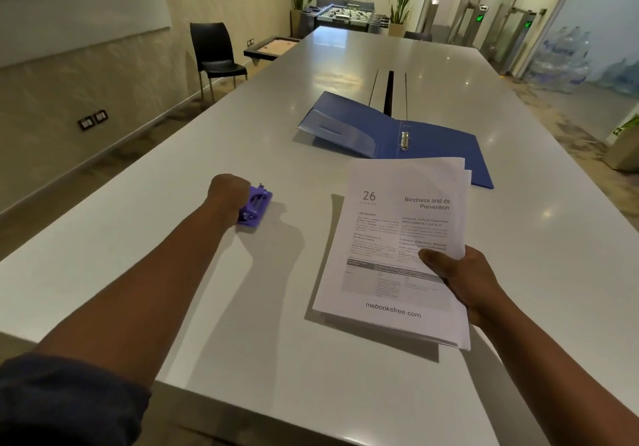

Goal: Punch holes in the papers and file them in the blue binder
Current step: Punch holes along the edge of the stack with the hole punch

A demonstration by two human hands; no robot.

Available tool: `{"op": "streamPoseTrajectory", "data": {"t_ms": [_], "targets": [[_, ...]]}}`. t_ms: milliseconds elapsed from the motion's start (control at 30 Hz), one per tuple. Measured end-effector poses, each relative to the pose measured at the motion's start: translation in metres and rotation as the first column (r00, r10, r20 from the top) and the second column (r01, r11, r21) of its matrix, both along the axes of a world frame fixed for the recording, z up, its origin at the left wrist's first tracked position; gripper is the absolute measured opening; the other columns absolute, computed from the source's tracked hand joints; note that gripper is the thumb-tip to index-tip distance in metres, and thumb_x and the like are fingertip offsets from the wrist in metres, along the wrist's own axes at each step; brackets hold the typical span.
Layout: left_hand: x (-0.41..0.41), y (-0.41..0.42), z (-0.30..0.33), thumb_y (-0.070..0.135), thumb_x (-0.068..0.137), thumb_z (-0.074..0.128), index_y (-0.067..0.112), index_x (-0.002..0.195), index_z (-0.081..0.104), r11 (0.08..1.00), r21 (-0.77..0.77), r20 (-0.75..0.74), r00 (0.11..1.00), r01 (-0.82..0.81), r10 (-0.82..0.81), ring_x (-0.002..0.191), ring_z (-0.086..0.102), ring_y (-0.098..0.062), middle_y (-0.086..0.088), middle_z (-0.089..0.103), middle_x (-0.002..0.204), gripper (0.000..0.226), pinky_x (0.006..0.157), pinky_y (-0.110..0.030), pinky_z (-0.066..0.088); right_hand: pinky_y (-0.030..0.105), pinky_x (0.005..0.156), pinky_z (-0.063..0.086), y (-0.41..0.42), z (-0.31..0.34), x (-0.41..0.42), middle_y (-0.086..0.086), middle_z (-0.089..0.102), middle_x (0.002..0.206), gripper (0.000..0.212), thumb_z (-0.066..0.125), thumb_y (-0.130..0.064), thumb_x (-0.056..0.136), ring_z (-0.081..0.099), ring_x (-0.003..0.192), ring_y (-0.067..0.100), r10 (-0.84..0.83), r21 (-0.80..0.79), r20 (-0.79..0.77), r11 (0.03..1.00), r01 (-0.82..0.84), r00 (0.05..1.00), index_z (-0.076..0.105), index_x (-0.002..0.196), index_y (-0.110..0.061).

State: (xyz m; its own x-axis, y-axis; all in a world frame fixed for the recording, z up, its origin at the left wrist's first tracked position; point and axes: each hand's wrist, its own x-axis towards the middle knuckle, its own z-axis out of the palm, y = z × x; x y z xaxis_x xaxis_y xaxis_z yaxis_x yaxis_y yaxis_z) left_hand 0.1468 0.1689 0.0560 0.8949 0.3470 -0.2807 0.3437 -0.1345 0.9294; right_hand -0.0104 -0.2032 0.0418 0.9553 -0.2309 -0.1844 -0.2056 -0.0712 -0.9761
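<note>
A blue binder [435, 141] lies open on the long white table [276, 359], its metal rings [404, 140] showing at the spine. Nearer to me, my right hand [463, 279] grips a stack of printed papers [397, 248] by the right edge, thumb on top, and holds the stack just above the table. To the left, my left hand [226, 196] curls around a small purple hole punch [256, 209] that sits on the table. The hand hides the punch's left part.
A dark cable slot [389, 93] runs along the table's middle behind the binder. A black chair [214, 55] stands by the left wall. Water bottles [567, 62] stand on the floor at the right. A table-football game [349, 13] is beyond the far end.
</note>
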Motion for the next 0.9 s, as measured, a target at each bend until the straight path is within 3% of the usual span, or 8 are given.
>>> {"op": "streamPoseTrajectory", "data": {"t_ms": [33, 100, 267, 333, 433, 533, 733, 900], "targets": [[-0.004, -0.012, 0.004, 0.0, 0.097, 0.053, 0.012, 0.082, 0.06, 0.999, 0.027, 0.027, 0.999, 0.031, -0.031, 0.069, 0.057, -0.022, -0.006, 0.058, 0.084, 0.02, 0.045, -0.019, 0.049, 0.039, 0.069, 0.062, -0.004, 0.002, 0.0, 0.006, 0.08, 0.101, 0.022, 0.07, -0.007, 0.093, 0.078, 0.085, 0.028, -0.007, -0.009, 0.003, 1.0, 0.007, 1.0, 0.072, 0.112, -0.015], [-0.01, -0.038, 0.008, -0.01, 0.092, 0.053, 0.007, 0.081, 0.059, 0.995, -0.014, 0.015, 0.995, 0.101, -0.101, 0.062, 0.05, -0.025, -0.011, 0.053, 0.077, 0.022, 0.038, -0.017, 0.042, 0.037, 0.066, 0.062, -0.015, 0.007, -0.002, 0.005, 0.08, 0.101, 0.022, 0.07, -0.006, 0.092, 0.078, 0.084, 0.028, -0.013, -0.014, 0.009, 1.0, 0.013, 1.0, 0.072, 0.113, -0.015], [-0.03, -0.111, 0.006, -0.012, 0.091, 0.05, 0.014, 0.074, 0.063, 0.946, -0.085, 0.036, 0.95, 0.313, -0.311, 0.065, 0.055, -0.022, -0.013, 0.06, 0.081, 0.034, 0.059, -0.027, 0.046, 0.033, 0.061, 0.062, -0.054, 0.018, -0.011, 0.003, 0.081, 0.097, 0.022, 0.068, -0.001, 0.093, 0.079, 0.081, 0.025, -0.03, 0.013, 0.009, 0.999, 0.03, 1.0, 0.072, 0.108, -0.015], [-0.038, -0.137, -0.002, -0.01, 0.092, 0.051, 0.016, 0.081, 0.066, 0.924, -0.124, 0.018, 0.932, 0.361, -0.361, 0.065, 0.058, -0.02, -0.011, 0.063, 0.083, 0.032, 0.056, -0.025, 0.048, 0.032, 0.06, 0.062, -0.072, 0.021, -0.016, 0.006, 0.081, 0.097, 0.022, 0.067, 0.0, 0.093, 0.079, 0.08, 0.025, -0.033, 0.027, -0.003, 0.999, 0.033, 0.999, 0.072, 0.11, -0.013], [-0.049, -0.169, -0.019, -0.008, 0.094, 0.053, 0.011, 0.098, 0.066, 0.902, -0.187, -0.003, 0.918, 0.388, -0.396, 0.065, 0.059, -0.019, -0.01, 0.066, 0.085, 0.024, 0.043, -0.02, 0.048, 0.034, 0.061, 0.062, -0.098, 0.022, -0.022, 0.009, 0.081, 0.097, 0.023, 0.068, 0.001, 0.093, 0.079, 0.08, 0.027, -0.048, 0.036, -0.024, 0.998, 0.048, 0.999, 0.071, 0.113, -0.008], [-0.056, -0.193, -0.034, -0.008, 0.094, 0.054, 0.005, 0.108, 0.067, 0.878, -0.246, -0.015, 0.904, 0.41, -0.427, 0.069, 0.059, -0.025, -0.014, 0.069, 0.088, 0.023, 0.05, -0.026, 0.048, 0.04, 0.069, 0.063, -0.117, 0.015, -0.025, 0.013, 0.079, 0.105, 0.026, 0.07, -0.002, 0.092, 0.078, 0.086, 0.033, -0.054, 0.03, -0.051, 0.998, 0.056, 0.997, 0.071, 0.116, -0.007], [-0.065, -0.213, -0.039, -0.01, 0.092, 0.056, 0.007, 0.099, 0.066, 0.87, -0.28, -0.003, 0.906, 0.406, -0.423, 0.06, 0.063, -0.019, -0.016, 0.069, 0.093, 0.02, 0.043, -0.022, 0.047, 0.034, 0.06, 0.062, -0.126, 0.0, -0.027, 0.009, 0.08, 0.099, 0.022, 0.07, -0.002, 0.092, 0.079, 0.08, 0.027, -0.055, 0.041, -0.091, 0.997, 0.059, 0.994, 0.072, 0.113, -0.008], [-0.069, -0.217, -0.042, -0.009, 0.092, 0.056, 0.0, 0.109, 0.065, 0.857, -0.301, 0.015, 0.901, 0.418, -0.434, 0.044, 0.055, -0.012, -0.016, 0.068, 0.087, 0.022, 0.044, -0.022, 0.046, 0.035, 0.064, 0.063, -0.128, -0.009, -0.022, 0.009, 0.08, 0.102, 0.023, 0.071, -0.001, 0.091, 0.079, 0.083, 0.028, -0.034, 0.044, -0.11, 0.998, 0.039, 0.993, 0.072, 0.113, -0.007]]}}
